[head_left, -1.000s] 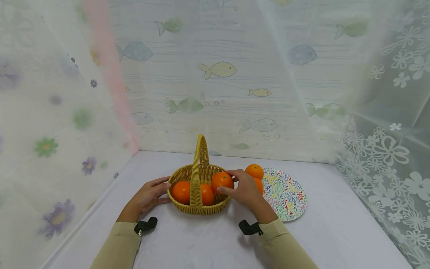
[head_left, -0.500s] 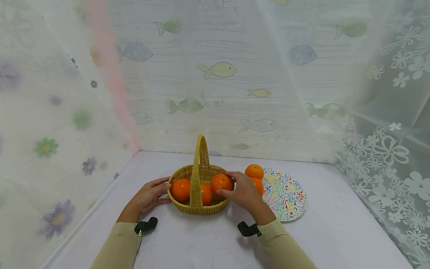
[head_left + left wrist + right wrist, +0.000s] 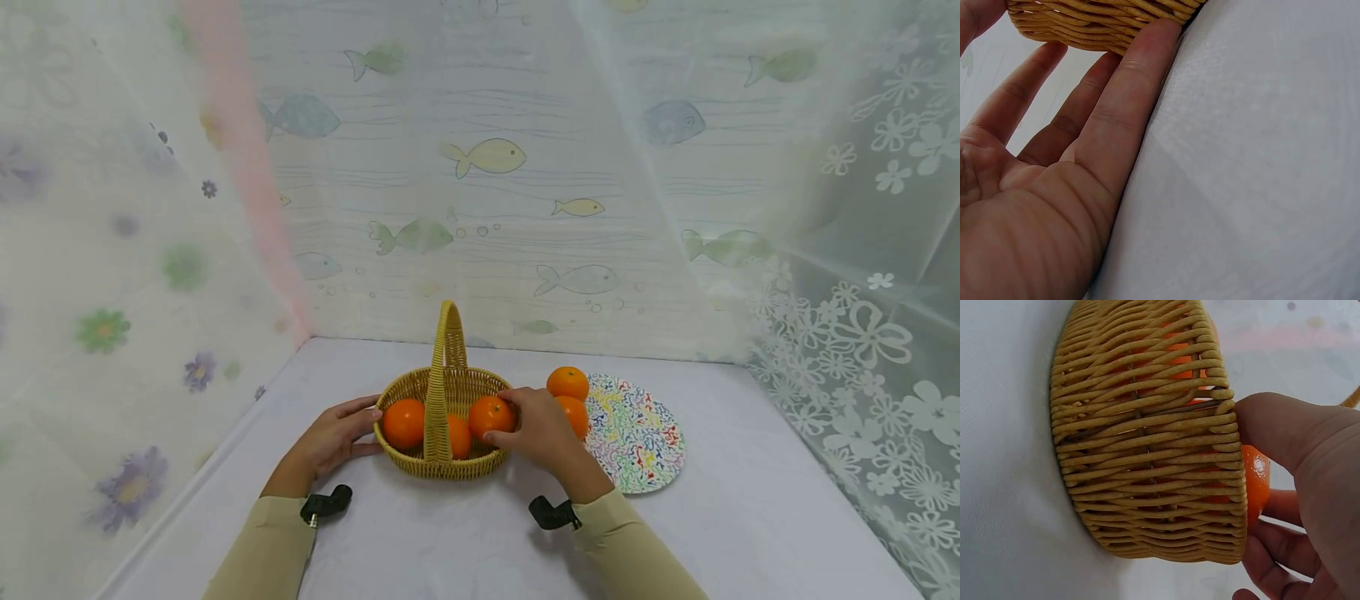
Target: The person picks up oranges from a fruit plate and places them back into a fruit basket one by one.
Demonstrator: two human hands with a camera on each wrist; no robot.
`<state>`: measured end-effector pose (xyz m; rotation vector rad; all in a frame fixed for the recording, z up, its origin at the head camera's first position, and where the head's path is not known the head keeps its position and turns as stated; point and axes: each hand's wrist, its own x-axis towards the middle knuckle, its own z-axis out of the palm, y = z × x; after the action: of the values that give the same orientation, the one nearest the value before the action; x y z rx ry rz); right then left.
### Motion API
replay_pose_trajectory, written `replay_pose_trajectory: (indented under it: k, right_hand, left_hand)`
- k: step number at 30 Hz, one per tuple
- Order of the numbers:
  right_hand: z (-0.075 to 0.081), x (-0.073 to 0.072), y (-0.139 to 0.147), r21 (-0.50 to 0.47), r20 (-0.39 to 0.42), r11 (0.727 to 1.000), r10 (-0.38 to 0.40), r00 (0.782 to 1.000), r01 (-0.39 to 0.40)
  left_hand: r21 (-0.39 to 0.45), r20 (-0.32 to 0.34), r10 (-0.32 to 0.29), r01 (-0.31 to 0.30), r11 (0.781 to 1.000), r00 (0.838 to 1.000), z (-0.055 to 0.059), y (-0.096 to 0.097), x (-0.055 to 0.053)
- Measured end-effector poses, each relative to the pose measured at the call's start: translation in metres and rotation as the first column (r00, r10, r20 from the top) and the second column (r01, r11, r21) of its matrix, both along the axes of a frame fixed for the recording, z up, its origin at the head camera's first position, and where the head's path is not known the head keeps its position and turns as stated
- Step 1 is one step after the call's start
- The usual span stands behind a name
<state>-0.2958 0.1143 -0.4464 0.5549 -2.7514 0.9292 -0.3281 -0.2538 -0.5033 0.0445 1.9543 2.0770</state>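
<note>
A yellow wicker basket (image 3: 442,467) with a tall arched handle stands on the table, several centimetres of its left end beside my left hand (image 3: 333,437). That hand's fingers lie straight and their tips touch the outer wall, as the left wrist view shows; the thumb is at the rim. Inside the basket are an orange (image 3: 403,423) left of the handle and another orange (image 3: 459,437) partly behind it. My right hand (image 3: 542,429) reaches over the right rim and holds a third orange (image 3: 491,418) between thumb and fingers, low in the basket. The wicker hides its underside.
Two more oranges, a far one (image 3: 567,383) and a nearer one (image 3: 573,415), sit at the left edge of a round, colourfully speckled plate (image 3: 637,433). A white cloth (image 3: 442,542) covers the table. Patterned curtains (image 3: 480,208) hang behind and at both sides.
My right hand has moved slightly left and down, lowering its orange deeper into the basket. The orange behind the handle has shifted a little left. My left hand stays in place.
</note>
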Motion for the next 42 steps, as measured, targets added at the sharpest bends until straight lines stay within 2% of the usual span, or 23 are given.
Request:
replay_pose_trajectory:
  k: [7,16,23,32,42]
  right_hand:
    - [0.0006,0.0005,-0.0014,0.012,0.005,1.0,0.008,1.0,-0.008]
    - [-0.0007,-0.0007,-0.0016,0.054,-0.036,0.998,0.027,0.999,-0.025]
    - [-0.001,0.0029,-0.004,0.114,-0.023,0.993,-0.003,1.0,0.006]
    - [-0.0028,0.003,-0.0047,0.162,-0.069,0.987,-0.007,0.998,0.018]
    - [0.0004,0.0044,-0.0055,0.139,-0.034,0.99,-0.004,0.999,0.009]
  left_hand:
    - [0.003,0.001,-0.009,0.009,1.0,1.0,0.0009,-0.0001,-0.0002]
    - [0.002,0.004,-0.005,0.005,1.0,1.0,0.0016,0.0002,-0.0001]
    - [0.0,-0.004,-0.004,0.004,1.0,1.0,-0.0001,0.0002,0.0005]
    - [-0.002,-0.004,-0.001,0.001,1.0,1.0,0.0,0.0005,0.0001]
    - [-0.012,0.011,-0.001,0.001,1.0,1.0,0.0016,0.0004,0.0012]
